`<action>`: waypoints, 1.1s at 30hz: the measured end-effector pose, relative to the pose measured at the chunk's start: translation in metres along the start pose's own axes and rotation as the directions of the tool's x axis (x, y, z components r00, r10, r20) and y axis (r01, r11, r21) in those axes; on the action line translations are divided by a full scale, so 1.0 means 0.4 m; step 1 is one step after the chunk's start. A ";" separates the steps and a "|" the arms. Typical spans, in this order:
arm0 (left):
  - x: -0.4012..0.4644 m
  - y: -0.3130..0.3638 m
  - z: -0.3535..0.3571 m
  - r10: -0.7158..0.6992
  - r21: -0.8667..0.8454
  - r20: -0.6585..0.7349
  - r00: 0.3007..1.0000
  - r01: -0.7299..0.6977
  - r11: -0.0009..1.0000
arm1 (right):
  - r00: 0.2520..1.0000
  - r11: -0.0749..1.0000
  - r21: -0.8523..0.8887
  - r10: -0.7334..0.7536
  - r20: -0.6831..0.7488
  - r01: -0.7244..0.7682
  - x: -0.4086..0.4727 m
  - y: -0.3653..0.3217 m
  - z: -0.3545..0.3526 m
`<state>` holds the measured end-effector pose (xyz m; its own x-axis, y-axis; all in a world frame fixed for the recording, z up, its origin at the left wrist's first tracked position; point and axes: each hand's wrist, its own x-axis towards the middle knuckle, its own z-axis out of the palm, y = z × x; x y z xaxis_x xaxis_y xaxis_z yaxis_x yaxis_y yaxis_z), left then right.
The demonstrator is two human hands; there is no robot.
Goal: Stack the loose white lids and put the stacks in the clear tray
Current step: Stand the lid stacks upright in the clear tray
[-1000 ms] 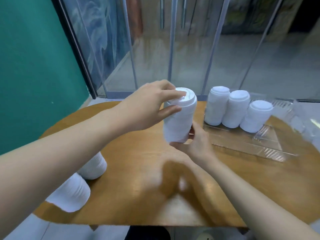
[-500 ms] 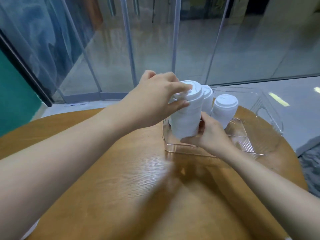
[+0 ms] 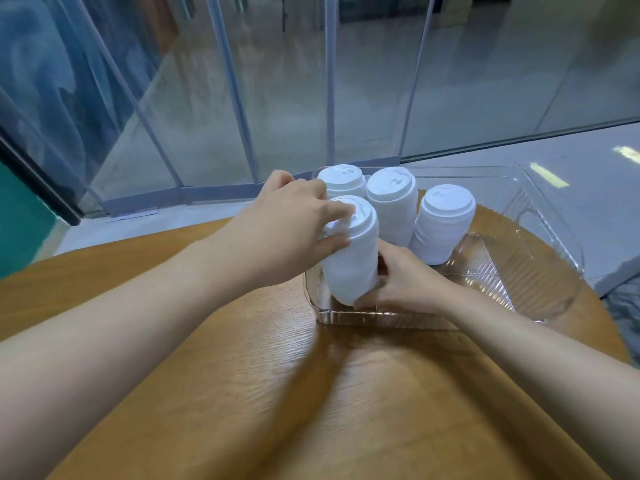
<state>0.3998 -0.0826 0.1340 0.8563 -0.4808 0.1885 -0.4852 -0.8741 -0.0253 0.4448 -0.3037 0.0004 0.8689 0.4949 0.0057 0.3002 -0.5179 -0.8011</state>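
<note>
1. A round wooden table [image 3: 311,393] with an orange-brown grain fills the lower part of the view; behind it stands a wall of glass panels in grey metal frames [image 3: 329,98].
2. A clear ribbed plastic tray [image 3: 519,271] sits on the far right part of the table, its near wall just in front of both hands.
3. Three tall stacks of white plastic lids stand upright inside the tray along its far side: a rear left stack [image 3: 343,180], a middle stack [image 3: 393,202] touching it, and a right stack [image 3: 441,226] just beside the middle one.
4. A fourth stack of white lids [image 3: 353,258] is at the tray's near left corner, tilted slightly, just in front of the rear left and middle stacks. Whether its base touches the tray floor I cannot tell.
5. The left hand [image 3: 294,223] grips the top of this fourth stack, fingers curled over the uppermost lid and thumb pressed against the side.
6. The right hand [image 3: 398,282] holds the stack's lower end from the right, fingers wrapped round its base inside the tray.
</note>
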 end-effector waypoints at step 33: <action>0.013 -0.034 0.056 0.101 0.145 0.061 0.993 -0.109 0.983 | 0.997 0.980 -0.182 0.078 -0.029 -0.082 -0.032 -0.012 -0.023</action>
<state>0.4147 -0.0749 0.1134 0.8121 -0.5700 0.1248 -0.5448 -0.8173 -0.1877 0.4358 -0.3140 0.0097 0.9007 0.4326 -0.0390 0.2948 -0.6747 -0.6766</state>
